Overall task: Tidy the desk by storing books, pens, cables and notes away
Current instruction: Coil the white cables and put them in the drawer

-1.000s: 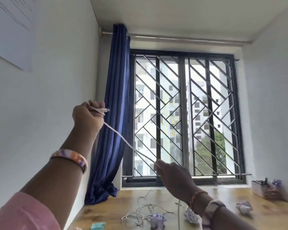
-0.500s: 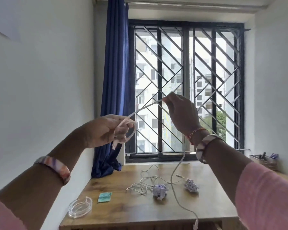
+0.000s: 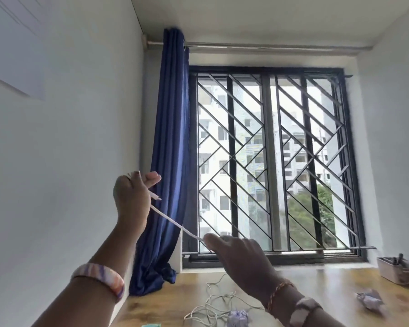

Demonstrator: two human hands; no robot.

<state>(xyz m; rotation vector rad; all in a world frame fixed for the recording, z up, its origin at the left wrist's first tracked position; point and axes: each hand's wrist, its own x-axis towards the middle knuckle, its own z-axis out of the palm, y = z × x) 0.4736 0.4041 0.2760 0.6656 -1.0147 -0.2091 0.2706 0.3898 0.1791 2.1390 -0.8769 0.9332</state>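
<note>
Hands raised before the window: the left hand (image 3: 134, 197) curls round a white cable (image 3: 172, 220), which runs taut down to the pinching right hand (image 3: 241, 260). More tangled cable (image 3: 213, 308) and crumpled notes (image 3: 370, 300) lie on the worktop (image 3: 316, 286). A grey tray (image 3: 397, 271) holds pens.

Wooden desk (image 3: 321, 293) under the window. On it: tangled white cable (image 3: 213, 308) near the front-middle, w/ a crumpled paper (image 3: 237, 317) just beside it. Second crumpled paper (image 3: 370, 300) on the right side. Tray (image 3: 397, 271) w/ pens at far right, near the wall. Small teal thing (image 3: 151, 324) at the bottom edge, mostly cut off.
</note>
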